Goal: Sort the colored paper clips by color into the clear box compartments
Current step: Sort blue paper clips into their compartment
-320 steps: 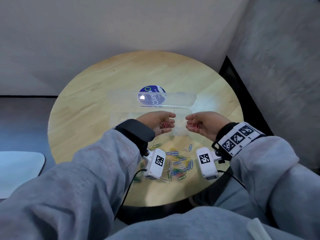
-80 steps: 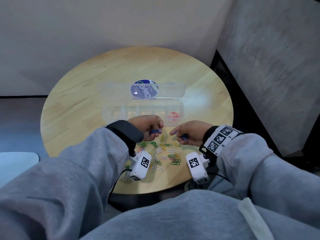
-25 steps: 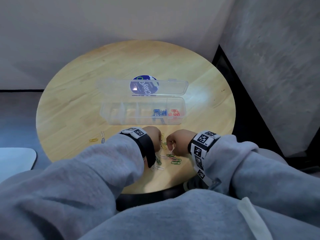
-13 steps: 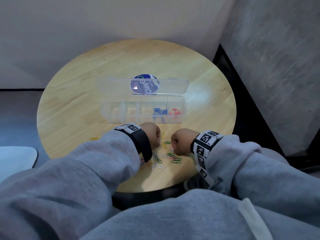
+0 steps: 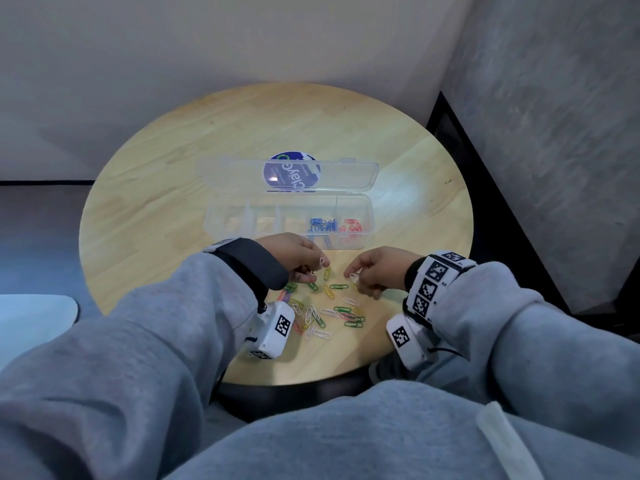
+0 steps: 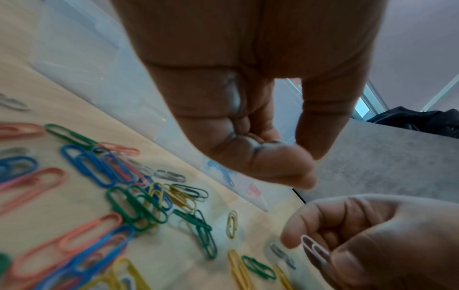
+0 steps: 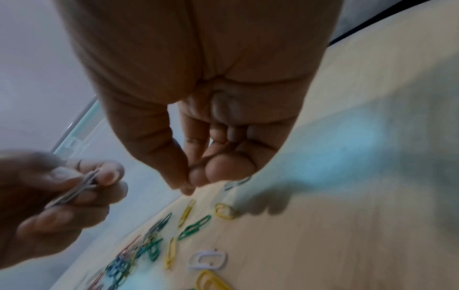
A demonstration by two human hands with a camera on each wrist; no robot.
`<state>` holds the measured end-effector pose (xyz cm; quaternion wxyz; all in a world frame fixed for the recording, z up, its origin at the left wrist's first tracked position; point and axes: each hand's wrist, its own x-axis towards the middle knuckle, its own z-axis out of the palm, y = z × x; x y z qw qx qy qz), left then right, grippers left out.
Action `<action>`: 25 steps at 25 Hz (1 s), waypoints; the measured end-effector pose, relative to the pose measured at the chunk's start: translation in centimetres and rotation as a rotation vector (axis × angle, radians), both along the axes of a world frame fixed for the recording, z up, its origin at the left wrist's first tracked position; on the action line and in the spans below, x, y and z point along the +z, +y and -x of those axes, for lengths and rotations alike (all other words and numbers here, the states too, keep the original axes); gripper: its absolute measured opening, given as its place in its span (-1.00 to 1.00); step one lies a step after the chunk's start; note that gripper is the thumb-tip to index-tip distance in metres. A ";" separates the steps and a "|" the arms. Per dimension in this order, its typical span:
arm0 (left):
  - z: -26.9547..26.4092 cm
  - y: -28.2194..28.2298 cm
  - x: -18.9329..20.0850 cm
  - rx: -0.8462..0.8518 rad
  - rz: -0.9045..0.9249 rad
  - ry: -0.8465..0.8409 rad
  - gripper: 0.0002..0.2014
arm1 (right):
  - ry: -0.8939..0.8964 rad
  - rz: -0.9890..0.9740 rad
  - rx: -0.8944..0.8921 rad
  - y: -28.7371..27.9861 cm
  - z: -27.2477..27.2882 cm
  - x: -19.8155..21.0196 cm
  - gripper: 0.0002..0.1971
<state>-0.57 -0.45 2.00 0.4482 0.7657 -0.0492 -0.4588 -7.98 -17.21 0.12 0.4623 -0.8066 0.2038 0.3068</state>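
Both hands hovered over the loose clips point(image 5: 325, 313) near the surface's point(image 5: 145, 209) front edge. The left hand point(image 5: 294, 259) pinched white clips point(image 5: 320, 265) between curled fingers; the right hand point(image 5: 377, 273) pinched a white clip point(image 5: 354, 276) too. Behind them sat the clear box point(image 5: 242, 223), lid open, blue clips point(image 5: 322, 225) beside red clips point(image 5: 352, 226) in its two rightmost compartments.
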 end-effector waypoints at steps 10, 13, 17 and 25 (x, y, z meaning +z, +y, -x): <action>0.3 -0.7 -0.8 -0.232 -0.245 -0.209 -0.86 | 0.069 0.041 0.035 0.9 0.4 -0.5 -0.87; 1.2 -0.8 -0.6 -0.533 -0.374 -0.465 -0.86 | -0.068 0.486 0.349 2.0 0.9 -0.2 -0.91; 2.5 -2.0 -1.3 -0.687 -0.455 -0.485 -0.83 | -0.122 0.579 0.481 2.8 0.9 -0.3 -0.91; 2.8 -2.8 -2.8 -0.800 -0.569 -0.532 -0.90 | -0.071 0.558 0.382 2.6 1.0 -0.7 -0.89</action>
